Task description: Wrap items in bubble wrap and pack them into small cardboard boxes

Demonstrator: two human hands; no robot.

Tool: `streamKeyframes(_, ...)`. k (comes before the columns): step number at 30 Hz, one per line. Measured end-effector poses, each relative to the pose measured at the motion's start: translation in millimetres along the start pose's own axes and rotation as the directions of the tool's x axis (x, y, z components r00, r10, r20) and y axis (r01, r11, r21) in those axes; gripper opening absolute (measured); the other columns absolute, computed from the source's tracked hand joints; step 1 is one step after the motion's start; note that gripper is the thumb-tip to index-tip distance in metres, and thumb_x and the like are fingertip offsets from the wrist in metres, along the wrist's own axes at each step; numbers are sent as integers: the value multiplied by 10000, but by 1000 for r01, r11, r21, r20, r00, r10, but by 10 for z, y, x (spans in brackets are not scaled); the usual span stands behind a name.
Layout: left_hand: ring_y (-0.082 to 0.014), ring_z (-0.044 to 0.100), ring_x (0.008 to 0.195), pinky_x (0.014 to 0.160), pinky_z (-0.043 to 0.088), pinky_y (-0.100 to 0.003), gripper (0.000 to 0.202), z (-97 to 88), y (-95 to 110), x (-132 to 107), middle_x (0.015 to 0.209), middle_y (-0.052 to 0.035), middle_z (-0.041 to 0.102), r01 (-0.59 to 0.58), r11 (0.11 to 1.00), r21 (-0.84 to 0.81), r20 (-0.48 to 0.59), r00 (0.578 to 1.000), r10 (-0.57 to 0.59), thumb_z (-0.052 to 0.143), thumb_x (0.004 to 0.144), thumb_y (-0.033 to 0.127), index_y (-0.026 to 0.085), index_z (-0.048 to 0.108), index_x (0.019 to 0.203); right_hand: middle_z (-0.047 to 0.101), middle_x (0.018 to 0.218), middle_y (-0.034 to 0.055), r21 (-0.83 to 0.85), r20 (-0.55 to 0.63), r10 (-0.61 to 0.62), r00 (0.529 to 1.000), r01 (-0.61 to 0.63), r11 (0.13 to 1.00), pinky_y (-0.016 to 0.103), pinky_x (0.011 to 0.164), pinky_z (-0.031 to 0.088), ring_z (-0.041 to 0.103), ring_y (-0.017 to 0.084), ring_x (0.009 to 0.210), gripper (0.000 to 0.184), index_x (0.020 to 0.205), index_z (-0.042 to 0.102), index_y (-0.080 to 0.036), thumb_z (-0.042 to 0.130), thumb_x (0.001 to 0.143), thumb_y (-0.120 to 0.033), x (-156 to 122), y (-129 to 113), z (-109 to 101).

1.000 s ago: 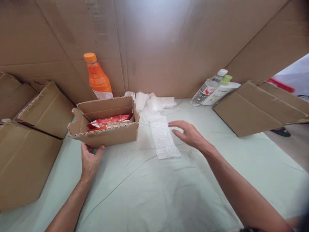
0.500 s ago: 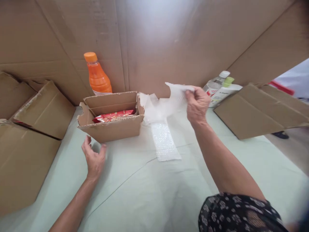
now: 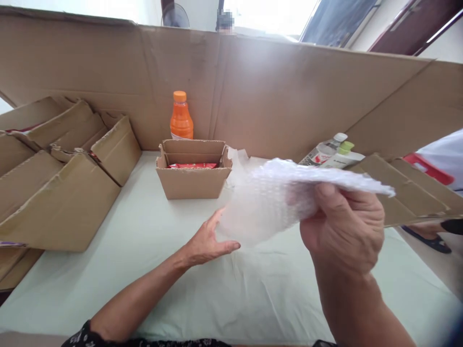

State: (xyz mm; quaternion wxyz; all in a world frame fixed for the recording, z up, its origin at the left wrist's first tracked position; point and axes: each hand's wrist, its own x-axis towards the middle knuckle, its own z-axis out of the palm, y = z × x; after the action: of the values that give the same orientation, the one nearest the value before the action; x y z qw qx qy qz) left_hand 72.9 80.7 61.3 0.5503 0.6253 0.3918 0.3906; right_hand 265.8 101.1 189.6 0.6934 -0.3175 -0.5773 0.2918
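Note:
My right hand (image 3: 343, 231) is raised close to the camera, closed on a sheet of bubble wrap (image 3: 275, 197) that hangs leftward from it. My left hand (image 3: 210, 241) is open, fingers stretched out, touching the lower left edge of the sheet. Behind them on the pale green cloth (image 3: 152, 270) stands a small open cardboard box (image 3: 193, 180) with a red packet (image 3: 191, 166) inside. An orange bottle (image 3: 181, 118) stands right behind the box.
A tall cardboard wall (image 3: 275, 96) runs along the back. Flattened cardboard boxes (image 3: 58, 193) are stacked at the left, and another (image 3: 408, 188) lies at the right. A clear bottle (image 3: 323, 150) and a white bottle with a green cap (image 3: 343, 154) lie at the back right.
My right hand has lifted the bubble wrap off the cloth and pulled it toward me. My left hand has left the small box and moved right to the sheet. The camera has tilted up.

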Motion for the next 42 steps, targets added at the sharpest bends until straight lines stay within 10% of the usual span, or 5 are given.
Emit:
streamKeyframes(11,-246,683,1021,897,496,-338,754,-96,-465,-1304,1208,-129,708,420,732,-536,-9,864,-503,783,804,440,173,470,1436,757,962,59,-318,2,441,897,-418,851,390,842,569,685,216,914,308,943,720,-194,688,797,-462,-481,1684,1)
streamKeyframes(17,-260,662,1112,968,494,-391,967,-272,-303,-1626,1294,-146,670,525,691,-497,30,806,-591,760,832,466,229,214,1595,645,1361,103,-605,244,382,891,-168,778,446,934,552,613,263,1231,333,1222,676,-247,638,904,-337,-1038,1433,-344)
streamKeyframes(24,-177,683,766,788,531,-321,450,-360,-230,-1614,786,-40,728,669,659,-345,143,731,-667,774,806,441,143,699,1134,719,1252,60,-472,800,367,474,120,874,476,983,521,628,237,1202,346,1210,694,-252,521,950,-105,-1853,820,-204)
streamKeyframes(32,-233,740,847,707,576,-336,632,-310,-331,-813,1047,-155,750,508,534,-675,71,766,-639,723,854,423,169,443,1360,753,1112,60,-617,430,299,852,36,786,423,923,539,677,216,1053,312,1203,676,-265,527,965,-129,-1870,723,-332)
streamKeyframes(42,-186,677,821,787,545,-363,749,-379,-359,-1063,1046,-90,707,351,936,16,-283,900,-332,644,879,341,187,317,1535,679,1306,139,-674,667,371,646,309,672,488,917,499,597,305,1200,289,1198,692,-205,579,938,-143,-2142,871,65)
